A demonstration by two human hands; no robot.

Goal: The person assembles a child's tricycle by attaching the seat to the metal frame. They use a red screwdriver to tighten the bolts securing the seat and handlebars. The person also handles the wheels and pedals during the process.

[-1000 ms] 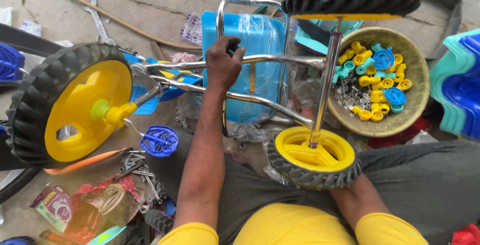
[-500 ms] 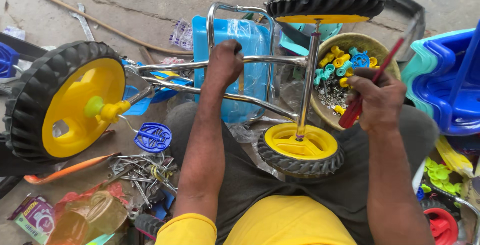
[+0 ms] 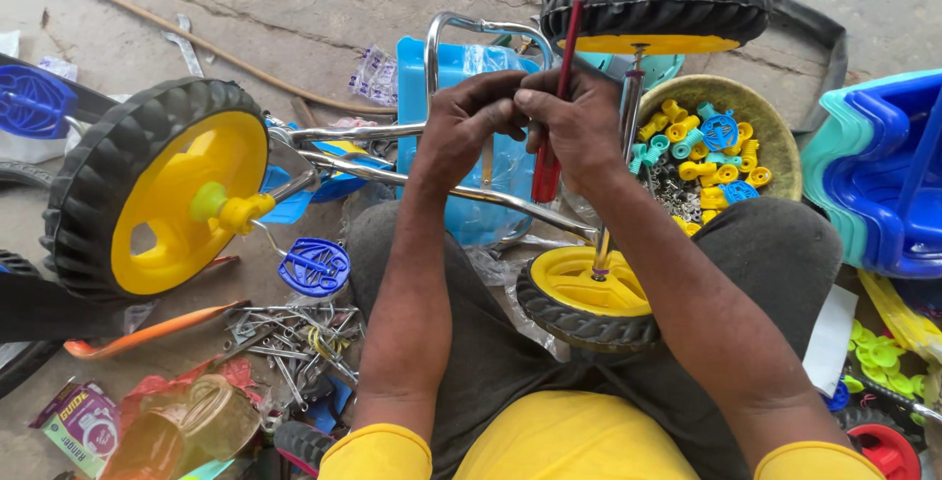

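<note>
A child's tricycle frame [image 3: 392, 174] of chromed tube lies across my lap. It carries a big front wheel [image 3: 157, 200] with a yellow hub at the left and two smaller black-and-yellow wheels [image 3: 589, 293] on a rear axle. My left hand [image 3: 471, 122] grips the frame tube by the blue seat [image 3: 461, 97]. My right hand [image 3: 579, 127] holds a red-handled screwdriver [image 3: 551, 146] upright, its shaft pointing away from me. Both hands touch at the fingertips over the frame.
A round bowl [image 3: 775, 136] of yellow and blue plastic caps and screws sits at the right. Stacked blue and green plastic seats [image 3: 883, 186] stand beyond it. Loose nails and screws [image 3: 289, 338], a blue pedal [image 3: 314, 266], an orange strip and packets lie on the concrete at the left.
My right hand came into view with the screwdriver, then moved left to meet my left hand at the frame. The view shifted slightly.
</note>
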